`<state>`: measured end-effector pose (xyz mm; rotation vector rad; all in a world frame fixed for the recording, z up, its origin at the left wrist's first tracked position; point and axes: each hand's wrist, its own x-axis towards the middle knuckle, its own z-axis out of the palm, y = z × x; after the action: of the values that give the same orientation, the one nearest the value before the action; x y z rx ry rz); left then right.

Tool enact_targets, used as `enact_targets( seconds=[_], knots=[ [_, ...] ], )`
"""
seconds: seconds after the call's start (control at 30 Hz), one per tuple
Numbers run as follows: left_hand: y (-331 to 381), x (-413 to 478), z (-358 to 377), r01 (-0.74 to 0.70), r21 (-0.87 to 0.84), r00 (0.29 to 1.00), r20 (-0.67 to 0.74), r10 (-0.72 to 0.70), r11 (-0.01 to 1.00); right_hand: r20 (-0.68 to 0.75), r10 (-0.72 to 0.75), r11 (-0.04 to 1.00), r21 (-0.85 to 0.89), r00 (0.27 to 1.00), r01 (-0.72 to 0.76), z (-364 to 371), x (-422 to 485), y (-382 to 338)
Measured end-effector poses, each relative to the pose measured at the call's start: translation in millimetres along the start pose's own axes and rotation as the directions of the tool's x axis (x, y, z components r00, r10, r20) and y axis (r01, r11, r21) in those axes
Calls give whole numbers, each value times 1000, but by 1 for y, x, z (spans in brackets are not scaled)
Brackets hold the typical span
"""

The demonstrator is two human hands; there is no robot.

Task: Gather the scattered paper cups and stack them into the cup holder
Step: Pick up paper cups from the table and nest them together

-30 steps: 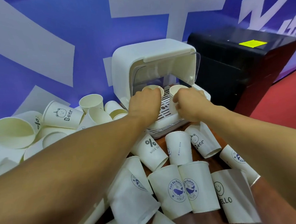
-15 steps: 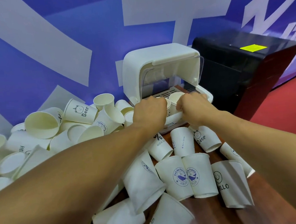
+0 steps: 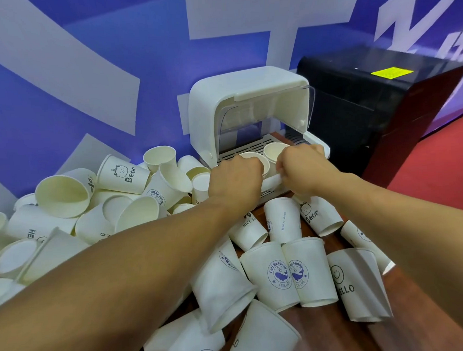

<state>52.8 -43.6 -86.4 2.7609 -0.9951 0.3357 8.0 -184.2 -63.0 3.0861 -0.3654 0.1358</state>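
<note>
Left hand: the left hand is knuckles-up at the front of the cup holder, with its fingers curled round the near wall of the left upright cup.
Right hand: the right hand is fisted just beside the left, fingertips hidden. It cannot be told whether it grips the right upright cup or the holder's front lip.
Cups in holder: two, mouths up, side by side on the slatted tray under the raised lid.
Loose cups: a pile lies left of the holder against the blue wall. More lie on their sides on the wooden table in front.
Key relation: every loose cup lies nearer the person than the holder, beneath the forearms, so a reach for one would likely mean drawing a hand back and down. The front cups' long axes run roughly toward the holder, bases toward it and mouths toward the person. The Bear cup sits just under the right wrist, so the right hand is nearer. The NICE cup is under the left wrist, and the pile is on the left hand's side.
Writing: "Bear" with a bear face appears on that cup and on one in the pile. "Fell Be Funny FOR LIFE" circles a whale on the two whale cups. The HELLO cup shows a smiley above "ELLO". "NICE" is followed by a cut-off word.
Other: the black box carries a yellow label, which is unreadable.
Progress: early, judging by how many cups remain loose.
</note>
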Motion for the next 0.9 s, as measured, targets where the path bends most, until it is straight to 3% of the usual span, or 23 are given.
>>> enact_targets(
  seconds=[0.23, 0.67, 0.9],
  knots=[
    [3, -2, -1, 12, 8, 1000, -7, -12, 1000, 8, -98, 978, -183, 995, 98, -1, -4, -4],
    [9, -13, -25, 3, -9, 996, -89, -4, 1000, -139, -112, 993, -49, 984, 106, -13, -18, -5],
    [0, -52, -79, 45, 34, 992, -119, -40, 998, -218, -192, 975, 64, 957, 211, -55, -54, -34]
  ],
)
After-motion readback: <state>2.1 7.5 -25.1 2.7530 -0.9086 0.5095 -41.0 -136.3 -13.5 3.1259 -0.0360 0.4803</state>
